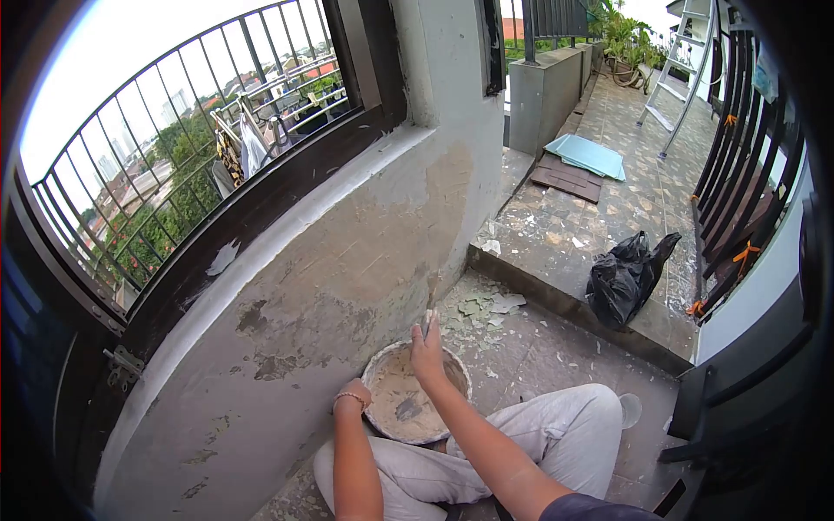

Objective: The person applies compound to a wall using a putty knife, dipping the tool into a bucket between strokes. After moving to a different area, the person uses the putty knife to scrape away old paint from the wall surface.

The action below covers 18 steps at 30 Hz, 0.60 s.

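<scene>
A round bucket (408, 425) of beige plaster-like mix stands between the wall and my crossed legs. My left hand (354, 397), with a bracelet at the wrist, is closed on the bucket's left rim. Over the bucket's far right side, my right hand (426, 352) is closed round a small tool (430, 321), whose tip points at the foot of the wall; its full shape is hidden. Patches of plaster and bare, peeled spots mark the grey wall (321, 260).
Loose paint flakes (482, 313) lie beside the wall. A black plastic bag (630, 278) sits on the raised step (556, 282). Farther back are light blue sheets (586, 156) and a ladder (678, 82). Black railings (738, 174) run along the right. A cup (630, 410) stands near my knee.
</scene>
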Each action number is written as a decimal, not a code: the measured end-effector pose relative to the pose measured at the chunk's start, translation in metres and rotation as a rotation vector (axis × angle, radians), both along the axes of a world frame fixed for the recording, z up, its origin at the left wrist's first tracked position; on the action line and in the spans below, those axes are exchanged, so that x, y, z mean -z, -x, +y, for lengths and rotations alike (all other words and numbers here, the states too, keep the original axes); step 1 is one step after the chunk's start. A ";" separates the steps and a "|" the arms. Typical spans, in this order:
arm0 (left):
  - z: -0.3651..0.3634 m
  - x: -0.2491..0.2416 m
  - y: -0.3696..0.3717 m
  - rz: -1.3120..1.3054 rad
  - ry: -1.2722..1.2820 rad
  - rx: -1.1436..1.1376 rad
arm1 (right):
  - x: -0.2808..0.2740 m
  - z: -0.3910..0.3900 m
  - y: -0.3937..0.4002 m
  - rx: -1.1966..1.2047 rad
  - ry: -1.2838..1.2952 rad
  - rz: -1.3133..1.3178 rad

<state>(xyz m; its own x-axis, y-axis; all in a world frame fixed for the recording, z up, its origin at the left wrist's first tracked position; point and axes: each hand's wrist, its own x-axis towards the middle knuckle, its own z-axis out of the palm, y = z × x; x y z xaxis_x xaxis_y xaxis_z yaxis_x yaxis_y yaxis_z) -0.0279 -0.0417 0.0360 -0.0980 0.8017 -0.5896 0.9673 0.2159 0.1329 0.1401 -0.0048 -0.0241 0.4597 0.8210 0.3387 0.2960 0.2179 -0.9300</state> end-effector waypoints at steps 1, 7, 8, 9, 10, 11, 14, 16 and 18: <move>0.001 0.000 -0.001 0.005 -0.011 -0.009 | -0.006 0.002 0.011 0.011 -0.061 -0.169; 0.010 0.019 0.007 -0.041 -0.022 0.016 | -0.050 -0.049 0.053 -0.216 0.020 -0.132; 0.011 0.026 0.010 -0.082 -0.010 0.008 | -0.057 -0.059 0.052 -0.293 0.082 -0.079; 0.012 0.031 0.013 -0.122 0.003 -0.001 | -0.062 -0.070 0.049 -0.345 0.137 -0.010; 0.010 0.026 0.011 -0.096 -0.016 -0.021 | -0.072 -0.080 0.043 -0.360 0.169 0.126; 0.006 0.021 0.008 -0.071 -0.035 -0.043 | -0.084 -0.091 0.036 -0.376 0.199 0.262; 0.000 0.002 -0.002 -0.033 -0.060 -0.087 | -0.094 -0.083 0.019 -0.272 0.230 0.589; -0.001 0.000 -0.005 -0.029 -0.051 -0.097 | -0.090 -0.062 0.007 -0.144 0.205 0.666; 0.001 -0.002 -0.005 -0.032 -0.038 -0.094 | -0.067 -0.021 -0.002 -0.014 0.144 0.629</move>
